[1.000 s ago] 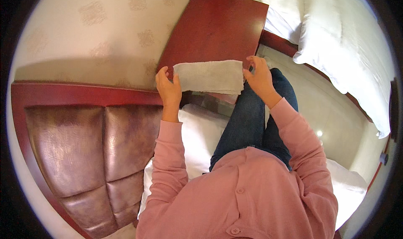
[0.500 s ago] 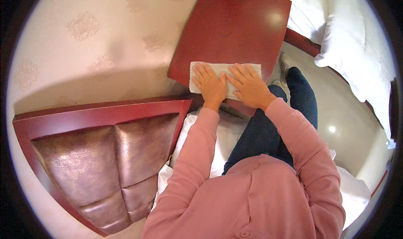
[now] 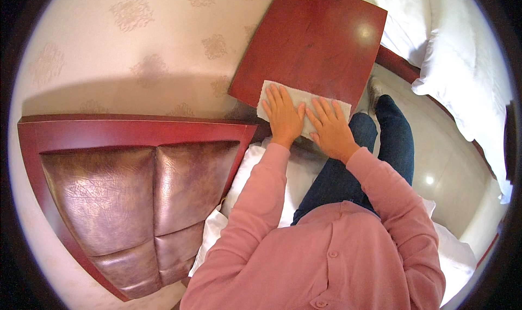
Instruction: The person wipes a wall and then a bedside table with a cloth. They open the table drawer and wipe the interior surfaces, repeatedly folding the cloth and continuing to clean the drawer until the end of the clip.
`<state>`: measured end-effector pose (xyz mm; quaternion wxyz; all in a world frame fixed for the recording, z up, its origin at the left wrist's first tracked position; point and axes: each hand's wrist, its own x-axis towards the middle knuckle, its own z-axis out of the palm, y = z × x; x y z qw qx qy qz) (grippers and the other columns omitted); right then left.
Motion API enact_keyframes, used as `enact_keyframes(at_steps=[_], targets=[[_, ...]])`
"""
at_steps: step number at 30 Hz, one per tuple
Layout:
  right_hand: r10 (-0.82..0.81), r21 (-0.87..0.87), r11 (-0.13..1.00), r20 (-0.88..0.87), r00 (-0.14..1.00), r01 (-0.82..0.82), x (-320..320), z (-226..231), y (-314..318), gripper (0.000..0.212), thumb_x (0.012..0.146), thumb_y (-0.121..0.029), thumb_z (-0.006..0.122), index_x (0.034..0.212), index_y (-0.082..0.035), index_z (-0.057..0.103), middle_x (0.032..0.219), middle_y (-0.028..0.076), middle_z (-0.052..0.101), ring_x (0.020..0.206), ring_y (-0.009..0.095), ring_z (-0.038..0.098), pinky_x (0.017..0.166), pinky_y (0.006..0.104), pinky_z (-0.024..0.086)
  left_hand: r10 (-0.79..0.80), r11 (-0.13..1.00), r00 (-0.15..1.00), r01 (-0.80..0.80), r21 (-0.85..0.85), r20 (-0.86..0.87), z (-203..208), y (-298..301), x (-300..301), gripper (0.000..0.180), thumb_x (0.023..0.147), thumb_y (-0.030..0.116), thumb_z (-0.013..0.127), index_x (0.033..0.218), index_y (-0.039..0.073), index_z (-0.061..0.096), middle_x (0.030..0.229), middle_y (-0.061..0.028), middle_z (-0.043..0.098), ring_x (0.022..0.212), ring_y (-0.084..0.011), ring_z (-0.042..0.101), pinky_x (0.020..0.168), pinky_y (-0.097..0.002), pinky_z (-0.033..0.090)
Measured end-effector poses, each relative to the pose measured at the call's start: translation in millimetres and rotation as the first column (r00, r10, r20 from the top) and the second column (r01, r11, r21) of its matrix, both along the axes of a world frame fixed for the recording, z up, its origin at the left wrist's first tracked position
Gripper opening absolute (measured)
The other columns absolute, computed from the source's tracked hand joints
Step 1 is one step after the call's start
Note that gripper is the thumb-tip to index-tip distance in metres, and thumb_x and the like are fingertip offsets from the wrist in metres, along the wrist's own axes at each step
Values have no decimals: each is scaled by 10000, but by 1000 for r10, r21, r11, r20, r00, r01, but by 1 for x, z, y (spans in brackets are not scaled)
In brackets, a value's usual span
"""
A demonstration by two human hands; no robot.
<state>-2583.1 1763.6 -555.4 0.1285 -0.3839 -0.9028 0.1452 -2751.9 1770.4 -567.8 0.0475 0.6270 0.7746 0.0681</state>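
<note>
A white folded cloth [image 3: 305, 96] lies along the near edge of a dark red wooden tabletop [image 3: 321, 43], its near side hanging slightly past the edge. My left hand [image 3: 285, 116] rests flat on the cloth's left part, fingers stretched forward and somewhat apart. Beside it, my right hand [image 3: 333, 129] presses flat on the right part, fingers spread. The two thumbs come close together near the cloth's middle. Both palms hide much of the cloth, and neither hand wraps around anything.
A red-framed headboard [image 3: 141, 128] with bronze padded panels stands at the left, below a patterned wall [image 3: 103, 49]. White bedding [image 3: 457, 54] hangs at the right. More white bedding [image 3: 247, 171] lies by my left forearm. My legs [image 3: 394, 130] stand right of the table.
Both hands and the cloth have slid slightly toward me and the table's near edge, and the cloth is tilted more. The whole view has also shifted a little.
</note>
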Motion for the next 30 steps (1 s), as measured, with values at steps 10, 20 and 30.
enact_keyframes(at_steps=[10,20,30], targets=[[54,7,998,5,999,-54,-19,-11,-1,700,823,-325,635,1421,-49,397,1503,173,318,1417,328,238,1159,492,139,47,998,999,-48,29,18,-11,-2,-20,813,889,402,565,1443,-90,231,1520,-299,185,1432,-427,132,1148,-540,114],[198,-366,909,-46,979,-201,-58,37,49,691,860,-351,599,1443,-59,370,1520,140,304,1429,291,217,1172,469,114,175,985,985,-175,-8,-10,-16,23,-67,802,906,404,547,1448,-87,217,1524,-291,181,1436,-424,111,1150,-536,114],[181,-36,981,-198,963,-192,-84,-21,84,658,830,-361,627,1394,-79,443,1481,135,366,1405,290,263,1164,473,150,281,959,957,-283,-20,-70,-18,55,-90,776,920,420,514,1458,-63,230,1532,-283,171,1440,-413,106,1150,-538,101]])
